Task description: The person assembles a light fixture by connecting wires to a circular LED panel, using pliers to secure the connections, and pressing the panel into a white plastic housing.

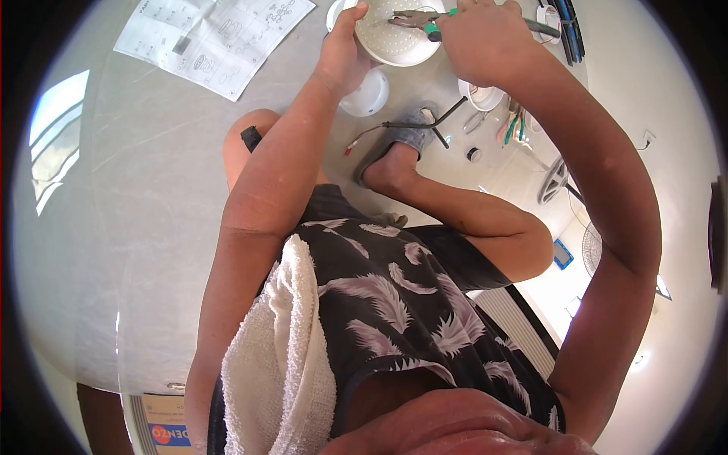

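A white round bowl-like part with small holes in it is at the top of the head view. My left hand grips its left rim, with the thumb at the edge. In my right hand are pliers with green and black handles, held over the inside of the part. The jaws lie near the part's middle; whether they pinch anything is too small to tell. Just below sits a white rounded piece on the floor.
An instruction sheet lies at the upper left. Near my foot are a black branched tube with a wire, a small dark cap, a white ring-shaped part and green-handled tools. A fan stands at right.
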Demonstrator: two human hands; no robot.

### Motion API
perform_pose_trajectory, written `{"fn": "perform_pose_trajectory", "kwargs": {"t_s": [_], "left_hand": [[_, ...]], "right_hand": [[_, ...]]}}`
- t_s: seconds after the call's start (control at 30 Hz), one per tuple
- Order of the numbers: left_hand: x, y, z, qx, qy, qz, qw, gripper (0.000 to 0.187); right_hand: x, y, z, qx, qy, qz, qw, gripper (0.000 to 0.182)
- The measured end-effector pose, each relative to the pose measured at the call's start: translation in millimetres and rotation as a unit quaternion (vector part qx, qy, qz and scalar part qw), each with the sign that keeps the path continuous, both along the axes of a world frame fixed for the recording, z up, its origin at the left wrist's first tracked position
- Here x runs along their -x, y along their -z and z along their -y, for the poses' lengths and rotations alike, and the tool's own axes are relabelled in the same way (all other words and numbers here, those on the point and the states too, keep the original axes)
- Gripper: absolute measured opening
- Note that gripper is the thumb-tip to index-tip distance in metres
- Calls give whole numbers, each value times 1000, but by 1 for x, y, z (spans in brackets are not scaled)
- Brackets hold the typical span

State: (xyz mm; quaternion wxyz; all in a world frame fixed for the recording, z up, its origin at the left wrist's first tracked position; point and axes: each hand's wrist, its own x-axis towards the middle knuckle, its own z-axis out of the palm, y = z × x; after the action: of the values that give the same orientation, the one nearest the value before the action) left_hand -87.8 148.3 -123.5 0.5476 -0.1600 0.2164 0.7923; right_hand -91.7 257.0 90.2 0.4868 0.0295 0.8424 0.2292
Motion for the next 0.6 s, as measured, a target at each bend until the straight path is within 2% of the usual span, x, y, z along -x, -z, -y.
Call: {"fn": "perform_pose_trajectory", "kwargs": {"t_s": [0.1,0.17,0.2,0.3,0.37,0.4,0.47,0.5,0.57,0.6], "left_hand": [[-1,3,1,-10,-1,2,1000,66],[-1,2,1,-22,-1,-2,1000,66],[-1,0,2,-26,-4,-13,1000,66],[1,-5,3,-30,-3,-23,999,66],[1,-8,3,-30,0,-21,999,66],[2,-8,4,-29,1,-23,999,67],[2,-7,3,-28,3,-23,999,67],[2,-5,3,-24,15,-23,999,68],[0,-2,5,-17,25,-19,999,68],[-1,-3,5,-11,16,-15,1000,69]], "right_hand": [[6,-7,10,-5,1,-14,1000,29],[17,0,9,-14,75,67,995,29],[16,1,8,-14,76,67,995,29],[6,9,6,-15,13,44,999,30],[-5,17,-1,-31,-162,-6,986,29],[-9,17,-7,-32,-163,-7,986,29],[-17,11,-22,11,-166,-112,980,29],[-17,3,-27,12,-167,-111,980,29],[-14,-19,-38,-27,70,-72,995,31],[-26,-19,-52,-26,69,-71,995,31]]}}
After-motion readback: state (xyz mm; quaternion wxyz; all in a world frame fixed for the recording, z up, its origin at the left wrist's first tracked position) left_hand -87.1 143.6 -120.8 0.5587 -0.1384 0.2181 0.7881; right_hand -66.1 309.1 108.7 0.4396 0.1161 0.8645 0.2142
